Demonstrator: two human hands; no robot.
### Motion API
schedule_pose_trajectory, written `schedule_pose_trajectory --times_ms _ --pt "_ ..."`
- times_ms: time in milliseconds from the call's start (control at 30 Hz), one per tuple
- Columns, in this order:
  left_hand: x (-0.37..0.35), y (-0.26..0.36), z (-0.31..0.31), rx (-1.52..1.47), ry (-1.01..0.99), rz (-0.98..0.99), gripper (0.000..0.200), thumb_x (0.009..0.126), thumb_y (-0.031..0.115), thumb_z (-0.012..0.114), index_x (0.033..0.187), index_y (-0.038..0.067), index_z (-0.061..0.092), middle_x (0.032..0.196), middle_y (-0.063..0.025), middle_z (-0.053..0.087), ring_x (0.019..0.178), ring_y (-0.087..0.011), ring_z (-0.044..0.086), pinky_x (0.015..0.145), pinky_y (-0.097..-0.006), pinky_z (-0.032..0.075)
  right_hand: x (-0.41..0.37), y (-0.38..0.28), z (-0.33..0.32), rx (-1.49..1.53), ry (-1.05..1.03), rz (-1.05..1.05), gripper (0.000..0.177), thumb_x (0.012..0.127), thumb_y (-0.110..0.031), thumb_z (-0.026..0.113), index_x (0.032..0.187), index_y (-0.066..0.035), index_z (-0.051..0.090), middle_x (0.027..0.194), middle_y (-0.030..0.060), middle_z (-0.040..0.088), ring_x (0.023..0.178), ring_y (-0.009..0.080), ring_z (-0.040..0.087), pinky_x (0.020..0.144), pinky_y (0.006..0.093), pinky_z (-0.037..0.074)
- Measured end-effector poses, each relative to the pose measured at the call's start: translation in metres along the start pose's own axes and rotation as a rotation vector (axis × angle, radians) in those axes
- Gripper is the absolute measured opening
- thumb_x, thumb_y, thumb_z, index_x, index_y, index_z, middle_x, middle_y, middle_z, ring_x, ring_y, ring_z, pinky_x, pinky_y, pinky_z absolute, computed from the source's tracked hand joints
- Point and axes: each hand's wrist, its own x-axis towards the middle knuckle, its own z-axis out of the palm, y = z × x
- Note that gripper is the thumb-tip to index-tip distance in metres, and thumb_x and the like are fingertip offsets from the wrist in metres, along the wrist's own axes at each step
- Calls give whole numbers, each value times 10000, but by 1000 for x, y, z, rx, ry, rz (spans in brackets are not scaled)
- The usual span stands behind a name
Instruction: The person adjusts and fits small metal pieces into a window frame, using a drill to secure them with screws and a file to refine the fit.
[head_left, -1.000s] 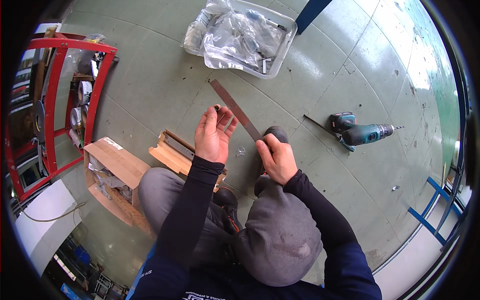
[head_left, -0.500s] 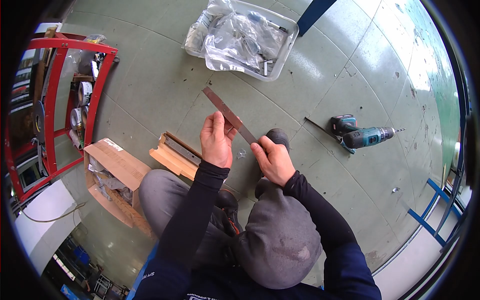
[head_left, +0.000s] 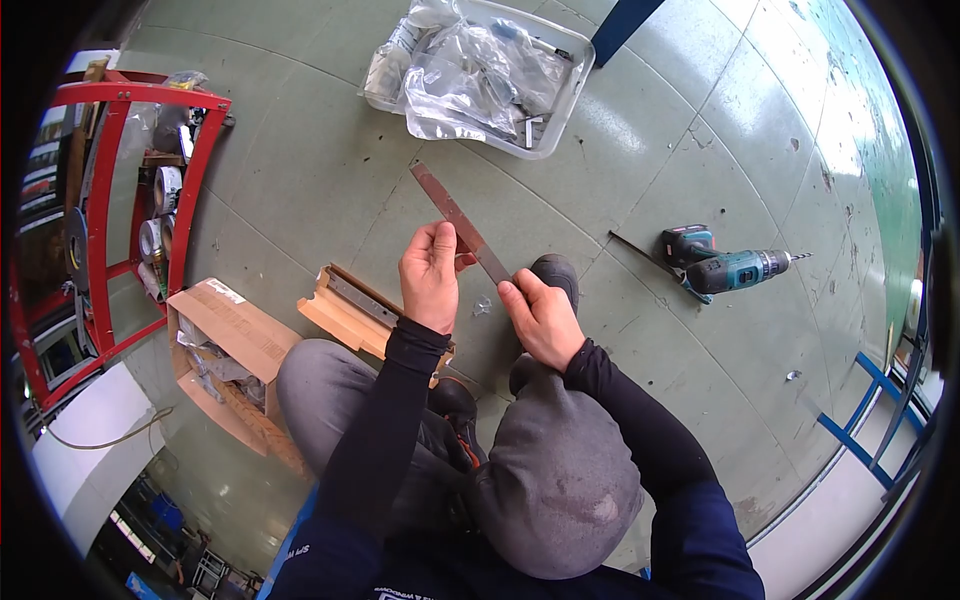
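Note:
A long, flat, reddish-brown strip (head_left: 436,192) slants across the front of me, its lower part greyer. My left hand (head_left: 430,278) pinches it around the middle, between thumb and fingers. At the lower right end, my right hand (head_left: 545,320) is closed on the strip with the thumb on top. Below and left of my left hand lies a narrow open cardboard box (head_left: 335,322) holding a dark metal strip with holes (head_left: 362,298). My left forearm partly hides that box.
A cordless drill (head_left: 735,272) lies at right beside a thin dark rod (head_left: 632,246). Ahead stands a white plastic bin (head_left: 545,148) with clear bags (head_left: 470,85). At left are a larger open cardboard box (head_left: 228,318) and a red metal rack (head_left: 103,190). My shoe (head_left: 557,275) is near my right hand.
Both hands have shifted very slightly left with the strip, and it tilts a little more steeply. The grip looks the same.

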Motion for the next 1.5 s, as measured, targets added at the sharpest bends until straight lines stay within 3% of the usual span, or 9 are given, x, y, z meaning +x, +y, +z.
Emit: schedule_pose_trajectory --times_ms 200,300,833,1067,1300,1500 --pt "3 2 -7 112 -113 44 220 1018 227 598 1134 41 612 996 -31 677 883 -111 639 830 -311 542 0 -1 -2 -1 9 4 318 1019 -280 543 861 -7 502 588 210 509 535 372 540 535 438 420" --pt "3 4 -8 -5 -113 38 207 1018 224 598 1125 46 610 1004 -29 678 905 -115 645 842 -309 540 -3 -4 -5 36 -38 35 316 1020 -278 542 861 -7 499 584 208 502 526 367 528 532 436 417" --pt "-3 5 -1 -92 -37 51 124 1024 204 579 1082 96 599 998 -7 670 902 -98 639 794 -264 524 2 -7 -5 109 -57 16 331 1022 -280 548 851 -1 500 583 189 498 507 330 502 531 423 416" --pt "-10 4 5 -246 -4 -89 156 1029 264 555 1077 117 563 1011 -16 656 926 -120 630 806 -300 512 -1 -7 -3 37 -12 -14 326 1015 -285 551 851 -6 511 587 212 522 530 384 546 530 450 424" --pt "-9 6 12 -422 65 -187 214 1042 284 518 1126 87 524 1072 -51 606 1061 -197 607 978 -425 518 -3 -3 0 -91 0 -6 325 1003 -307 557 856 -20 512 614 230 560 609 439 592 555 491 441" --pt "-4 10 16 -568 111 -261 293 1053 316 486 1223 80 508 1232 -63 549 1197 -252 546 1056 -483 484 -5 -3 -3 -138 10 -4 320 995 -305 565 848 -24 519 621 226 575 624 439 602 577 499 461"
